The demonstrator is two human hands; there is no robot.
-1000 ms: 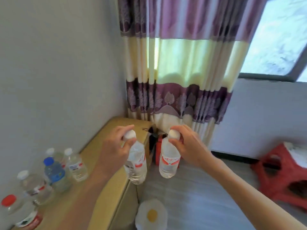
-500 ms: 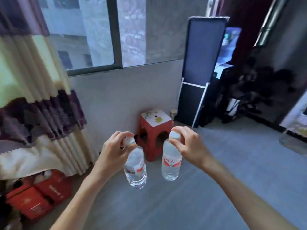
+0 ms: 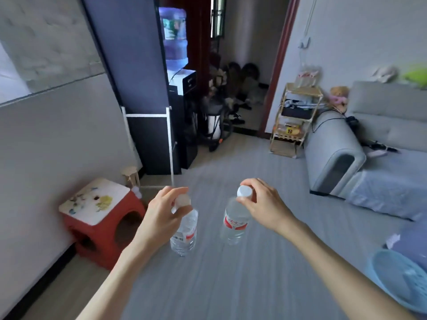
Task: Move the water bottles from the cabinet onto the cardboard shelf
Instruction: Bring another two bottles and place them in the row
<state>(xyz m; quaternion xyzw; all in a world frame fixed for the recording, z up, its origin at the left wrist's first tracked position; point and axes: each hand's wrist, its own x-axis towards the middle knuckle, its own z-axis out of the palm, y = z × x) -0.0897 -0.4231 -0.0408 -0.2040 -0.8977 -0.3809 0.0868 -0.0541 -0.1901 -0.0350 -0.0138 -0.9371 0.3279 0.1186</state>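
My left hand grips a clear water bottle by its white cap, and the bottle hangs upright above the grey floor. My right hand holds a second clear water bottle with a red label, also by its white cap. Both bottles hang side by side in front of me, a little apart. A light, open-tiered shelf stands across the room beside the doorway, with several items on its tiers. The cabinet is out of view.
A red stool with a white top stands by the left wall. A water dispenser and a dark tall panel are at the back left. A grey sofa lines the right side, and a blue basket sits at the lower right.
My view has swung right, from the cabinet and curtain past the window wall to the open room. Both hands keep the same hold on the two bottles.
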